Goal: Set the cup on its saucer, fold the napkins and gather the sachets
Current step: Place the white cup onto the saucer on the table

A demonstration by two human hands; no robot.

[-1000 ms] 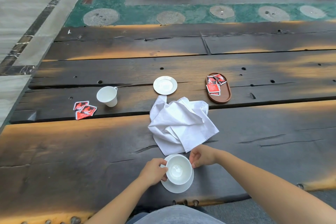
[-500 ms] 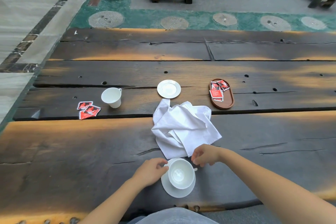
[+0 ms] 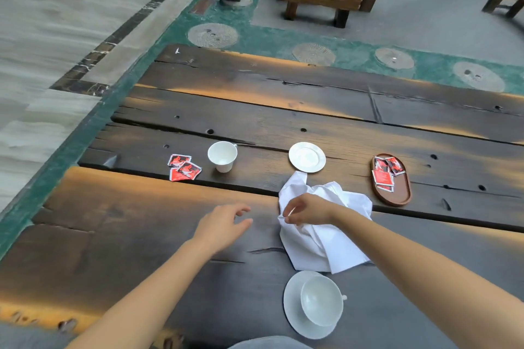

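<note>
Napkin-fold step: right hand (image 3: 309, 208) pinches the left edge of the crumpled white napkin (image 3: 323, 244) mid-tabletop (image 3: 141, 235); left hand (image 3: 224, 224) hovers open just beside it, fingers relaxed. Best to take a second corner with the left and pull the cloth flat before folding (keep it off the near cup (image 3: 320, 299), set on its saucer (image 3: 293, 320)).

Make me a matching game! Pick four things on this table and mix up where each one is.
Things:
1. near cup
2. far cup
3. napkin
4. loose sachets

Places:
a. pinched by the right hand
b. on the near saucer
c. lying left of the far cup
d. standing left of the empty saucer

Pairs: 1-b, 2-d, 3-a, 4-c
</note>
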